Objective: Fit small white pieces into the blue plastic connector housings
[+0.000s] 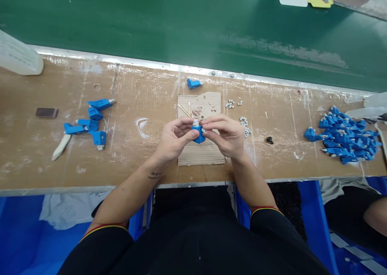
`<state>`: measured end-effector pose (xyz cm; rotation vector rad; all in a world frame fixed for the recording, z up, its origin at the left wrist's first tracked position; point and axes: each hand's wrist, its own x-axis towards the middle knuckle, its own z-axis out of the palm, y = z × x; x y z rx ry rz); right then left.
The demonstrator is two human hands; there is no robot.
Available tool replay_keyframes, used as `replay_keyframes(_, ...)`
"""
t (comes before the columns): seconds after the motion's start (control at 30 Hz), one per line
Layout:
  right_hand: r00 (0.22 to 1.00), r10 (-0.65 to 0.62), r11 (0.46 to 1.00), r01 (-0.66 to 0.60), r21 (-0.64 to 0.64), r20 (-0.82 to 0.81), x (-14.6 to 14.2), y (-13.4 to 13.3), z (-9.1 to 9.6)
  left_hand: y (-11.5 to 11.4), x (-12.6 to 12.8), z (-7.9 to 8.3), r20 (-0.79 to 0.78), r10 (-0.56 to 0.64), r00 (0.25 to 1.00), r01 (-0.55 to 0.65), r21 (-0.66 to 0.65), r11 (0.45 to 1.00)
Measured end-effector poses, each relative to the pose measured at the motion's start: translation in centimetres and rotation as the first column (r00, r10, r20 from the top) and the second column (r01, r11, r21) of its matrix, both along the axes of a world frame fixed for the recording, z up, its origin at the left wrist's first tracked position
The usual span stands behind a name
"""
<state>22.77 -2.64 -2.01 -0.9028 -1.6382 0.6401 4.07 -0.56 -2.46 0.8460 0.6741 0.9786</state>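
Over a cardboard sheet [201, 156], my left hand [175, 137] grips a blue plastic part [198, 134] that has a light grey piece on top. My right hand [224, 133] is closed at the part's right side, its thumb and fingers pinching a small grey piece [203, 130] against it. Small grey pieces [244, 126] lie just right of that hand, with a few more [229, 103] farther back. Thin sticks [185, 110] rest on the cardboard beyond my fingers.
A heap of blue parts [350, 136] lies at the right, several more [93, 113] at the left, and one [194, 84] behind the cardboard. A bottle [19, 55] stands far left. A green surface [181, 25] runs behind the bench. Another person's leg [353, 210] shows lower right.
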Motion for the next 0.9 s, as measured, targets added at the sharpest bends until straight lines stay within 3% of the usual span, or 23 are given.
replay_keyframes(0.3, 1.0, -0.015, 1.0, 0.016, -0.025, 0.016, 0.1, 0.1, 0.1, 0.0, 0.2, -0.1, 0.016, 0.003, 1.0, -0.003, 0.02, 1.0)
replay_keyframes(0.53, 0.996, 0.06, 0.998, -0.058, -0.033, 0.066, 0.9, -0.1, 0.8, -0.4, 0.1, 1.3, -0.037, 0.023, 0.999, -0.02, 0.069, 0.997)
replay_keyframes(0.67, 0.976, -0.008, 0.998, -0.005, 0.056, 0.219, 1.0, -0.8, 1.8, -0.5, -0.1, 1.7, -0.062, 0.01, 0.998, -0.005, 0.08, 0.997)
replay_keyframes(0.9, 0.87, -0.177, 0.967, 0.066, 0.247, 0.46, 0.4, -1.4, 2.4, -0.4, 0.0, 1.4, -0.115, 0.017, 0.993, -0.011, 0.06, 0.998)
